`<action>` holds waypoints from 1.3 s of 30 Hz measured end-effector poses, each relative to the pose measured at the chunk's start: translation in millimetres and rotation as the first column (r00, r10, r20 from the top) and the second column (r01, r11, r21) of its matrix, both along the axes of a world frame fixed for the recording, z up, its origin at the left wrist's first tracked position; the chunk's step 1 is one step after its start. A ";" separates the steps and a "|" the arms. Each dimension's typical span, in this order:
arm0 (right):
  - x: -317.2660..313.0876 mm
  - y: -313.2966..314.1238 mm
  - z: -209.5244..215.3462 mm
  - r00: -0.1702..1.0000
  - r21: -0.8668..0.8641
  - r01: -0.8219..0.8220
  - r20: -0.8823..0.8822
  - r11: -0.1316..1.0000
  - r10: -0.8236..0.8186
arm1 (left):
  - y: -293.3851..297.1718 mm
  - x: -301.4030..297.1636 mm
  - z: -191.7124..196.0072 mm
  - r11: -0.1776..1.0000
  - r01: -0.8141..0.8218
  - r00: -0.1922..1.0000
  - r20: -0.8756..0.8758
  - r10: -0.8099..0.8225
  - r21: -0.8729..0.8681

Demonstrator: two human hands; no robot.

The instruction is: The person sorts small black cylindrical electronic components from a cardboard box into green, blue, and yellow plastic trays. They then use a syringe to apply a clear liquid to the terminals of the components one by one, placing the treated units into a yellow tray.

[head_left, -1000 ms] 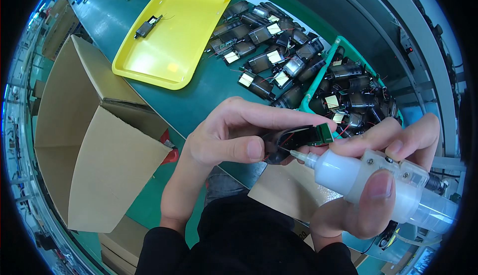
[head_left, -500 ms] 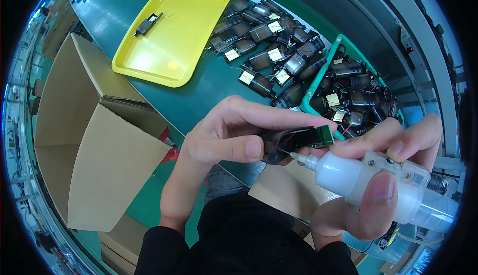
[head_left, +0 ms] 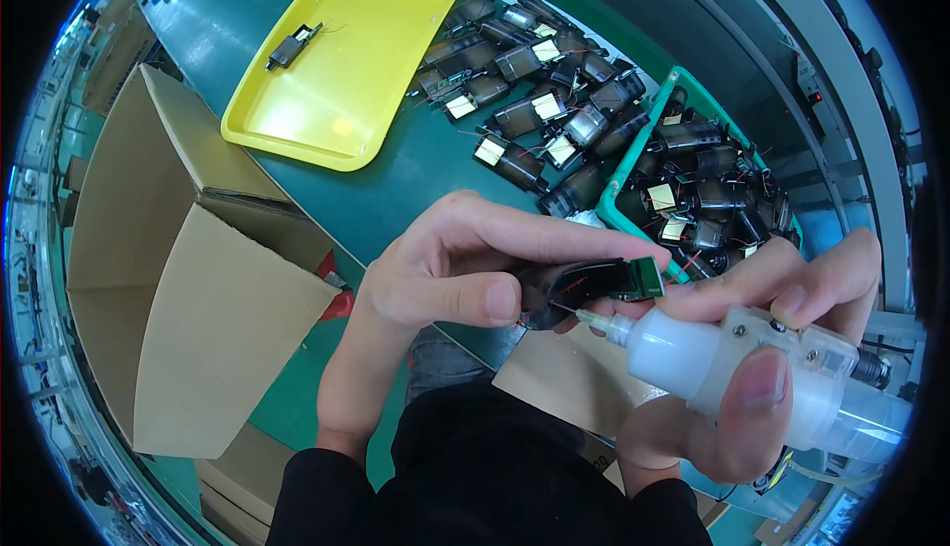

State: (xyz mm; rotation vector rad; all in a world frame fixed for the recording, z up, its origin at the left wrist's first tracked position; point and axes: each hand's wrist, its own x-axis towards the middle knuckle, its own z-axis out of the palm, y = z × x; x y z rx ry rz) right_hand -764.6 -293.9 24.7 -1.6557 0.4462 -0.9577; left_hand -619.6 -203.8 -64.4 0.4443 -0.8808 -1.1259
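Observation:
My left hand [head_left: 445,269] is closed around a dark, curved plastic housing [head_left: 554,287], its thumb and forefinger pinching it. A small green circuit board [head_left: 646,278] sticks out of the housing's right end, and a thin red wire runs beside it. In my right hand [head_left: 762,378] lies a glue-dispensing syringe [head_left: 683,350] with a white-filled barrel and a clear clamp. Its thin needle tip reaches the open side of the housing; whether it touches is too fine to make out. My right fingertips are close to the board.
A yellow tray [head_left: 297,116] holds one small dark part [head_left: 289,48]. Beside it lies a heap of dark housings [head_left: 515,61] with pale pads. More fill a green basket [head_left: 616,178] at the right. An open cardboard box [head_left: 208,328] stands at the left.
Both hands have shifted only slightly. The housing is tilted a little differently, and the needle tip sits slightly lower along its side.

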 end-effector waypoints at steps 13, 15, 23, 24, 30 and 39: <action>-16.4 -16.2 4.6 0.974 0.040 -0.223 -0.029 0.974 0.224 | -0.6 -0.7 -2.5 0.998 0.037 0.999 -0.016 -0.038 -0.048; -16.6 -15.2 6.5 0.975 0.040 -0.218 -0.044 0.975 0.220 | 0.0 -0.9 -1.1 0.998 0.044 0.999 -0.021 -0.045 -0.048; -19.6 -11.9 27.9 0.919 0.102 -0.185 -0.334 0.977 0.209 | 0.4 0.0 -5.4 0.995 0.077 0.996 -0.048 -0.081 -0.067; -18.3 -12.5 34.9 0.880 0.088 -0.190 -0.426 0.978 0.210 | -0.1 1.9 -6.9 0.994 0.073 0.997 -0.027 -0.075 -0.081; -20.8 -12.7 14.6 0.960 0.021 -0.183 -0.213 0.983 0.183 | 2.4 -0.6 -4.0 0.995 0.072 0.996 -0.046 -0.075 -0.075; -14.8 -5.7 17.1 0.972 0.064 -0.146 -0.176 0.987 0.155 | 2.1 0.4 -4.6 0.995 0.081 0.995 -0.053 -0.084 -0.058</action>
